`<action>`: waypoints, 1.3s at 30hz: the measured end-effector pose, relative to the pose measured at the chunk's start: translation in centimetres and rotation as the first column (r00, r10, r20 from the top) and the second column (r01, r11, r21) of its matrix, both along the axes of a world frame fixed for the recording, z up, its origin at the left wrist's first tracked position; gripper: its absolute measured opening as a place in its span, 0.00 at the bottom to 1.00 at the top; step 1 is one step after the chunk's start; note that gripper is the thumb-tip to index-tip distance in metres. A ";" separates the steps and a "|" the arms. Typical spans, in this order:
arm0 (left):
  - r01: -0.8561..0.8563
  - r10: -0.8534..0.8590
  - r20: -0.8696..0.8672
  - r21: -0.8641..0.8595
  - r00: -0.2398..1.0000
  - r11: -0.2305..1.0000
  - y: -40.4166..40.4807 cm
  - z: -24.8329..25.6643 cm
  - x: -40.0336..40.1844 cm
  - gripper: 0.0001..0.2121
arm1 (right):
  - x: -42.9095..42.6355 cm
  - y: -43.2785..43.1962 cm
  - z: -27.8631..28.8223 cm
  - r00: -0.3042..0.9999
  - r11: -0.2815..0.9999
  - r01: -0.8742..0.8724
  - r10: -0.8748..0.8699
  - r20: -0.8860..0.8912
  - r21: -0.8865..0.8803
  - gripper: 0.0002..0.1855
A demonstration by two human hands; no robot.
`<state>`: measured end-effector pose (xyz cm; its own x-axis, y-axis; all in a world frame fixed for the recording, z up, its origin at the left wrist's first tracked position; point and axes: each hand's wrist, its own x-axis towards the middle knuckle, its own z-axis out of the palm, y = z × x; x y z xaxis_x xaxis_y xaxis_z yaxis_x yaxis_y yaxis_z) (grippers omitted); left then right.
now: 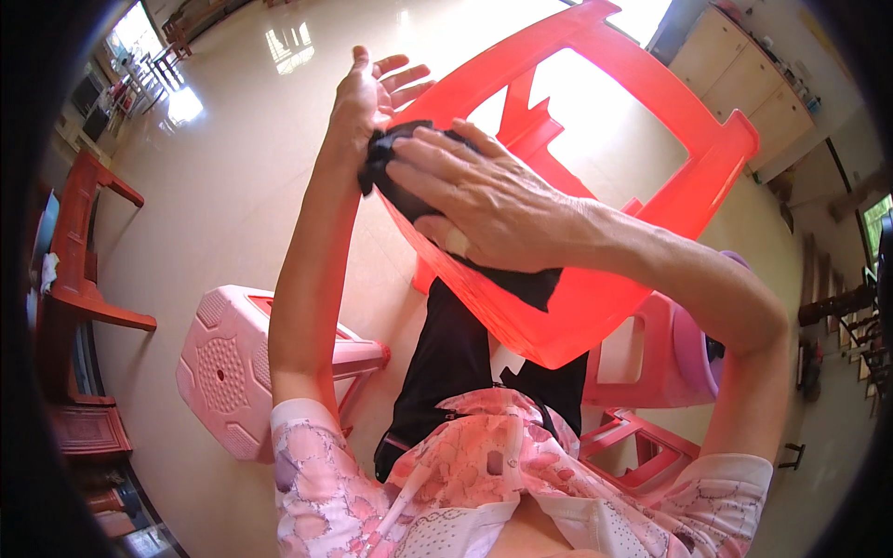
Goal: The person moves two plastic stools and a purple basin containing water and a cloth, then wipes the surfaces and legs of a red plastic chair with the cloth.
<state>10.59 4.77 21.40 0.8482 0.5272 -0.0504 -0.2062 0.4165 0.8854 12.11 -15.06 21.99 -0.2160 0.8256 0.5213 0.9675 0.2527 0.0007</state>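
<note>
A red plastic stool (600, 307) is tipped on its side above my lap, its legs pointing away from me. My right hand (481, 195) lies flat on a black cloth (516, 279), pressing it to the stool's surface. The cloth bunches up near the stool's left corner, beside my left wrist. Palm up with fingers spread, my left hand (380, 91) is at that corner, its wrist against or very near the stool; the exact contact is hidden.
On the floor to the left lies a pink plastic stool (223, 376) on its side. A pink stool (628, 390) with a purple basin (691, 349) stands to the right. Wooden furniture (70, 279) lines the left; a pale cabinet (743, 70) is at back right.
</note>
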 end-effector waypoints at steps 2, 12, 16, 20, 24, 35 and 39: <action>-0.003 0.003 0.004 -0.014 1.000 1.000 -0.4 0.2 -0.1 0.31 | 1.4 0.6 0.2 0.993 0.996 0.087 -0.088 0.083 0.013 0.22; -0.165 0.367 0.181 0.983 0.912 -0.075 -8.3 -0.6 -1.1 0.20 | 15.1 1.9 3.1 0.685 0.742 0.669 -0.588 0.431 -0.052 0.16; -0.227 0.082 0.239 0.965 0.968 -0.135 -12.3 0.6 -2.9 0.12 | 15.1 2.5 3.5 0.719 0.767 0.640 -0.584 0.377 -0.034 0.18; 0.082 -0.318 -0.143 0.977 0.937 -0.195 -15.9 1.2 -4.0 0.21 | 16.8 1.7 3.7 0.816 0.834 0.551 -0.538 0.211 -0.003 0.18; 0.276 -0.203 -0.351 0.905 0.914 -0.323 -16.6 2.0 -3.7 0.26 | 18.9 0.3 4.6 0.684 0.713 0.701 -0.682 0.260 0.024 0.15; 0.192 -0.173 -0.234 0.955 0.957 -0.227 -16.6 1.3 -3.2 0.26 | 22.6 -10.2 6.1 0.754 0.723 0.649 -0.652 0.076 -0.237 0.15; 0.215 -0.181 -0.256 0.952 0.950 -0.219 -16.7 1.8 -2.8 0.26 | 20.9 -17.9 7.6 0.604 0.577 0.797 -0.763 0.230 -0.179 0.16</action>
<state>7.81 -11.90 23.20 0.9302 -0.2206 0.2933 -0.3085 -0.9030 0.2992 33.05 -33.01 29.58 0.5297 0.7929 0.3013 0.7856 -0.5925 0.1782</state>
